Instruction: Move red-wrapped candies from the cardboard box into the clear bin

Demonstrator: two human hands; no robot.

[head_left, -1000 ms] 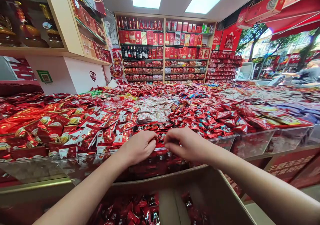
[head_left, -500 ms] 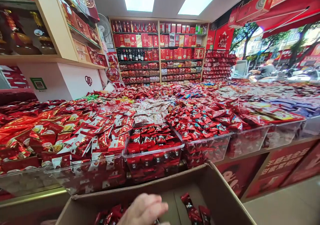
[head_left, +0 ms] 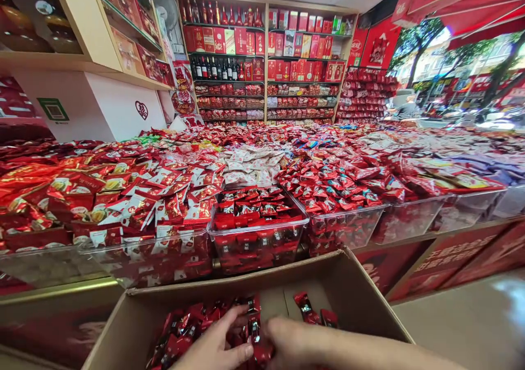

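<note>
An open cardboard box (head_left: 356, 288) sits low in front of me, with small red-and-black wrapped candies (head_left: 184, 329) heaped in its left part and a few lying to the right. My left hand (head_left: 219, 342) is inside, thumb and fingers apart, touching the candies in the middle. Facing it, my right hand (head_left: 287, 337) reaches in from the right, smeared by motion. Its fingertips are down among the candies and hidden. Just beyond the box stands a clear plastic bin (head_left: 258, 230) of similar red-and-black packets.
Clear bins of red-and-white packets (head_left: 139, 211) stand to the left, and more red packets (head_left: 336, 184) to the right. Shelves (head_left: 266, 58) of bottles and red boxes line the back. The tiled floor (head_left: 463, 315) shows at lower right.
My right hand has come into view and into the box beside the left. The left hand has lowered onto the candies. The view has tipped down, so the shelves sit higher.
</note>
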